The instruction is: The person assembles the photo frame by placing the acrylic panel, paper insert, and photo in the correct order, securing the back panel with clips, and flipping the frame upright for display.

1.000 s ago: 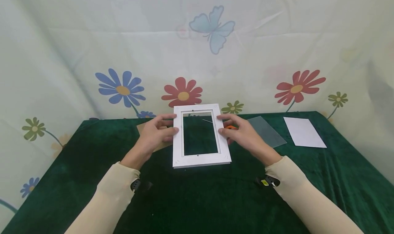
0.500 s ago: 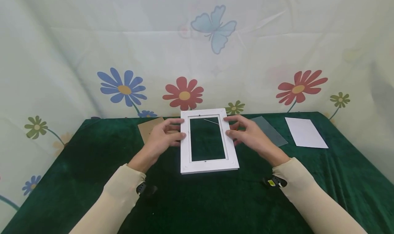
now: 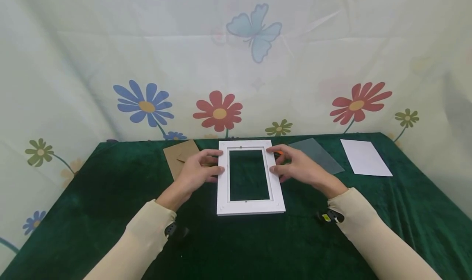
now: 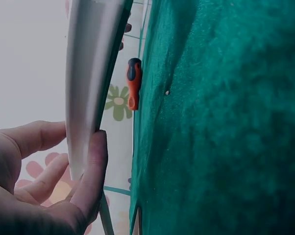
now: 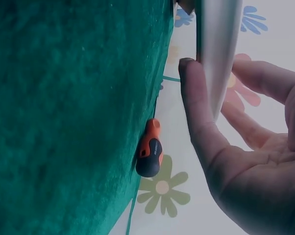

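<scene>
A white picture frame (image 3: 250, 207) with an open middle is held a little above the green cloth. My left hand (image 3: 195, 170) pinches its left side, thumb on the near face and fingers toward the back. On the opposite side my right hand (image 3: 302, 167) pinches the frame the same way. Both wrist views show the frame's edge (image 4: 84, 73) between thumb and fingers, apart from the cloth. Behind it lies a screwdriver with an orange and black handle (image 5: 150, 149); in the head view the frame and right hand hide most of it.
A brown backing board (image 3: 175, 156) lies behind the left hand, partly covered by it. To the right are a clear sheet (image 3: 321, 157) and a white card (image 3: 365, 158) on the green cloth (image 3: 92, 206). A flowered curtain (image 3: 177, 59) hangs behind the table.
Both hands have brought the picture frame lower and nearer, and slightly right. More of the brown board shows now. The thin shaft seen through the opening is out of sight there.
</scene>
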A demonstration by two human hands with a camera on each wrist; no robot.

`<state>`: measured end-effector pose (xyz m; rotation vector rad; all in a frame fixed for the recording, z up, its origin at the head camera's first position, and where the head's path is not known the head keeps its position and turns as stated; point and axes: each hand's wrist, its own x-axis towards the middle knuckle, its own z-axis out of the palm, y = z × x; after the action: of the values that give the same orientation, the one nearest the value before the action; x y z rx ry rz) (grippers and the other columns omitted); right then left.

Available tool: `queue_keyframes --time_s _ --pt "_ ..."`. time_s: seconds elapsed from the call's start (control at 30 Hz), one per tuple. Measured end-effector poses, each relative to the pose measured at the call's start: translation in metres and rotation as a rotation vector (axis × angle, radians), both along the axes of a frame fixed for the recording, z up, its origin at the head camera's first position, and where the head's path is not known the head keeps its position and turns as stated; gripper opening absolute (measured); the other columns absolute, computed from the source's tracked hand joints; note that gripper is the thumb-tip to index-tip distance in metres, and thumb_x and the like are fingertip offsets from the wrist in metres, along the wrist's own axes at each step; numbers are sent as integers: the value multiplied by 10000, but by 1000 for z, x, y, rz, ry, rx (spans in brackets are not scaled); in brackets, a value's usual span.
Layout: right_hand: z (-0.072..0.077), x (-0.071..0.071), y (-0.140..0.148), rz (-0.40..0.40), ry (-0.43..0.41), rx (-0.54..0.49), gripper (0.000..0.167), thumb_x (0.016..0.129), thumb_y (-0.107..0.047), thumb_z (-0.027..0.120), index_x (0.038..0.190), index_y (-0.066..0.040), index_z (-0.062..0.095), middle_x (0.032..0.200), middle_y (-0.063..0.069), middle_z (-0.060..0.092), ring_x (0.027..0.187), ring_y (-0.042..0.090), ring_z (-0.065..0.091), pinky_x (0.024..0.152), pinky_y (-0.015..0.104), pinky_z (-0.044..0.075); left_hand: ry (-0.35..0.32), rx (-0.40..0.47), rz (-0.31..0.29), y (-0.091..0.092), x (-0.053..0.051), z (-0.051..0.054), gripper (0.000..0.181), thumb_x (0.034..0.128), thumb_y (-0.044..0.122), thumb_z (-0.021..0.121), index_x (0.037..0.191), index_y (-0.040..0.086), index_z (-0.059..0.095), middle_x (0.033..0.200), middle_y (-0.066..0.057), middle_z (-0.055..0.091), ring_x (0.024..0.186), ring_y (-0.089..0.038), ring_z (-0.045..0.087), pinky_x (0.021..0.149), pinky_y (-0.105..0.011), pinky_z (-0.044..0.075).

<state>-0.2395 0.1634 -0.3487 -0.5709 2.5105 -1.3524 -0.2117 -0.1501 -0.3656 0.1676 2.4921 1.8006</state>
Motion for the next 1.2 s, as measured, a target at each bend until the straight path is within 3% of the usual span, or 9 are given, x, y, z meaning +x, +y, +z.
queue_keyframes --time_s 0.5,1.2 --pt "-4 -4 5 16 -75 60 661 981 -150 782 1556 -87 462 1092 164 632 897 283 724 839 393 644 -34 -10 -25 6 2 -11 524 985 85 766 1479 99 591 1351 -186 625 1020 -311 738 883 -431 632" --pt "-6 -8 7 88 -162 102 698 973 -110 790 1555 -39 412 1031 152 653 848 266 730 839 404 639 -34 -83 -64 7 3 -14 507 971 57 772 1451 70 610 1292 -200 652 965 -312 740 868 -450 637"
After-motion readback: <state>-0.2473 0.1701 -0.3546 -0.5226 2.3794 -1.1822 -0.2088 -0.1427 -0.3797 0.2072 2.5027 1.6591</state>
